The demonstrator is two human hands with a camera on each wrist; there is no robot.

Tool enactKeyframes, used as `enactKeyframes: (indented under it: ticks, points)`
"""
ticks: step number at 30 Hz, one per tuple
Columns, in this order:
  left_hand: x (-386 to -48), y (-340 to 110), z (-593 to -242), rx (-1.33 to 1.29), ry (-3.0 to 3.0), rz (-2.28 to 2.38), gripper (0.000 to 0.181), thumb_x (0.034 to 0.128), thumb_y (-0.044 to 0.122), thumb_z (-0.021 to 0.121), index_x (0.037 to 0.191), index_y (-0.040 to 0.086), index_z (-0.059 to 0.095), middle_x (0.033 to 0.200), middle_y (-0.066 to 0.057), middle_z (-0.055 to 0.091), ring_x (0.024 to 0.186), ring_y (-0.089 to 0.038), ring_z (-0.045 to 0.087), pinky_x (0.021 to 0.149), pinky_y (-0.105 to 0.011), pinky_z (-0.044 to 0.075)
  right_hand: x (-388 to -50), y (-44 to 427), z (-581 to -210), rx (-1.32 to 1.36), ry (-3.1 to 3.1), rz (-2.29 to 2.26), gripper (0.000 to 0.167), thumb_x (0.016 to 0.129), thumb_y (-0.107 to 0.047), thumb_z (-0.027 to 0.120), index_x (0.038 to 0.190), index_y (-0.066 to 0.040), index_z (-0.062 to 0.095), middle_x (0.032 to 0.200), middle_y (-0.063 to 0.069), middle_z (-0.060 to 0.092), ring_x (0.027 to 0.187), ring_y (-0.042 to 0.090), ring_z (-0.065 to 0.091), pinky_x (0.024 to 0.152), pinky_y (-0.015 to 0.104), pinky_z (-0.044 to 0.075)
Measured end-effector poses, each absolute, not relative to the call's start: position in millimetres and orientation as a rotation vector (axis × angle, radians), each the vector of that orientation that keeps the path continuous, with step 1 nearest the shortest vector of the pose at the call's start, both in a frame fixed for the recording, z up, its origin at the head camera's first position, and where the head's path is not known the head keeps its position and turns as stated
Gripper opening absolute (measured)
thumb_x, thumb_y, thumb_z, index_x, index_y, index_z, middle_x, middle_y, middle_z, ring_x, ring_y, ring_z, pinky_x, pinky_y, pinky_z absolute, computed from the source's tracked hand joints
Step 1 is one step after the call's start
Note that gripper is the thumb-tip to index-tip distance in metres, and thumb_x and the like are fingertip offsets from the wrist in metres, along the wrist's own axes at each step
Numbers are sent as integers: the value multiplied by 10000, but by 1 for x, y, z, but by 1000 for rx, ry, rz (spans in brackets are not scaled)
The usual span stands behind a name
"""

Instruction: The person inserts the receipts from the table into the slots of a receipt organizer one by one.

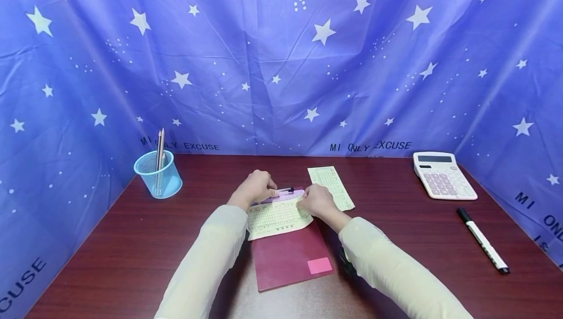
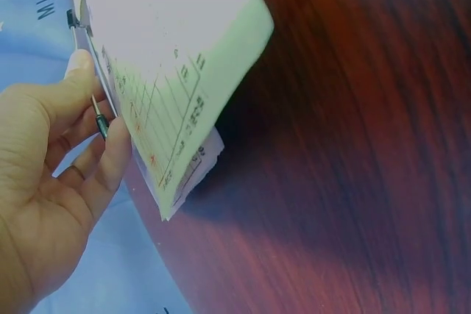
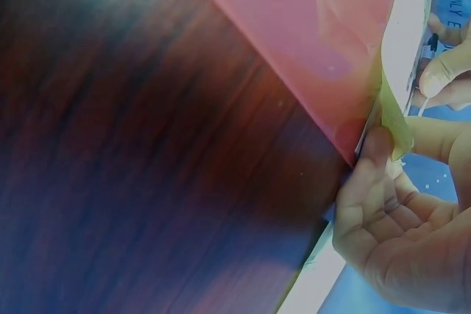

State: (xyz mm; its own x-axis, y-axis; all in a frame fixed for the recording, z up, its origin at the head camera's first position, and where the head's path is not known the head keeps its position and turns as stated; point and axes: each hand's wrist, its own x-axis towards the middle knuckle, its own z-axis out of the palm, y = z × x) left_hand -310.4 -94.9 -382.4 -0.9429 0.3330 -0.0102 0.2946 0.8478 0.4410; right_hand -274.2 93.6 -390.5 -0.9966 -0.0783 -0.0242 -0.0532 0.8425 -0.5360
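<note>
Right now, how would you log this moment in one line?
left hand: holds slim black-ended item | right hand: pinches printed sheet | red folder: under sheet | second sheet: on table

Maroon folder point(image 1: 292, 260) with pink label point(image 1: 319, 265), pale yellow-green gridded form point(image 1: 280, 219) held across the folder's upper part, form's lower edge lifted and curved, slim black-ended bar point(image 1: 288, 190) pinched at the folder's top.

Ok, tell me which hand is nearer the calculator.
Right. The right hand is left of the calculator, gripping the printed paper; the left hand is farther left, at the black-ended clip.
</note>
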Motion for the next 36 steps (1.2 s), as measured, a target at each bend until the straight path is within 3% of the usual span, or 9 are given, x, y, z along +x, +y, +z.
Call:
enactKeyframes:
  ticks: [6, 9, 20, 24, 28, 33, 36]
  points:
    - [-311, -94, -382, 497, 2944, 660, 133, 911, 174, 779, 998, 81, 817, 1046, -49, 728, 1099, -271, 658, 1020, -412, 492, -274, 92, -388, -116, 2914, -880, 452, 808, -216, 764, 541, -157, 404, 531, -56, 341, 559, 125, 349, 508, 250, 300]
    - [-311, -95, -383, 509, 2951, 650, 126, 908, 175, 782, 990, 87, 819, 1043, -49, 725, 1104, -277, 655, 1027, -415, 486, -274, 92, -388, -133, 2913, -879, 525, 788, -282, 836, 545, -155, 388, 530, -58, 318, 556, 119, 326, 497, 244, 281]
    - [-312, -94, -384, 496, 2943, 660, 139, 906, 177, 784, 1002, 82, 816, 1044, -45, 750, 1116, -282, 662, 1029, -415, 489, -273, 88, -391, -57, 2914, -925, 544, 716, -217, 865, 559, -159, 347, 563, -51, 273, 570, 126, 289, 489, 260, 255]
    - [-312, -95, -383, 483, 2939, 658, 140, 907, 180, 784, 1004, 83, 816, 1042, -40, 749, 1124, -278, 655, 1029, -410, 488, -274, 86, -388, -30, 2897, -883, 453, 708, -222, 822, 571, -162, 394, 592, -32, 338, 594, 150, 354, 502, 273, 317]
    - [-312, -95, -383, 491, 2937, 660, 139, 906, 181, 786, 1001, 84, 816, 1036, -40, 751, 1106, -273, 664, 1015, -407, 498, -274, 84, -385, -50, 2887, -812, 338, 737, -310, 803, 675, -98, 547, 690, 27, 517, 686, 189, 474, 581, 302, 422]
    - [-312, -95, -383, 477, 2932, 663, 136, 910, 184, 783, 1003, 92, 818, 1039, -29, 763, 1118, -263, 666, 1012, -406, 503, -273, 83, -386, -31, 2872, -798, 494, 738, -389, 859, 942, 20, 673, 873, 102, 657, 794, 218, 561, 678, 344, 502]
    - [-312, -94, -383, 477, 2928, 658, 133, 915, 182, 777, 1006, 93, 816, 1038, -28, 758, 1105, -260, 668, 1004, -402, 508, -272, 82, -387, -4, 2873, -798, 517, 735, -386, 872, 976, 29, 680, 878, 101, 663, 787, 218, 559, 669, 339, 502]
